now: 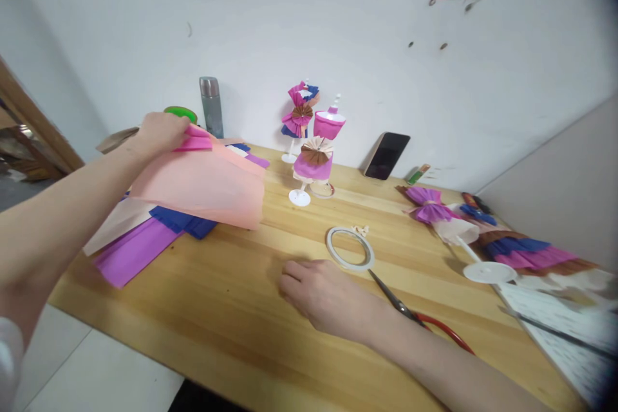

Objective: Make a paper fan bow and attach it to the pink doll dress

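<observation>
Wooden table [232,309]: left hand [161,132] gripping paper [203,183].

- A light wooden table [232,283] carries everything, its far edge against the white wall.
- At ten o'clock lies a stack of crepe paper sheets [140,241], purple, blue and peach.
- Near the middle rests a roll of tape [350,248]; scissors [410,312] lie at four o'clock.
- At twelve o'clock stand two paper-dressed figures on stands [313,154], with a phone [386,154] propped on the wall at one o'clock.
- At three o'clock another dressed figure [444,215] lies flat.
- A hand [321,296] rests palm-down on the wood.
</observation>
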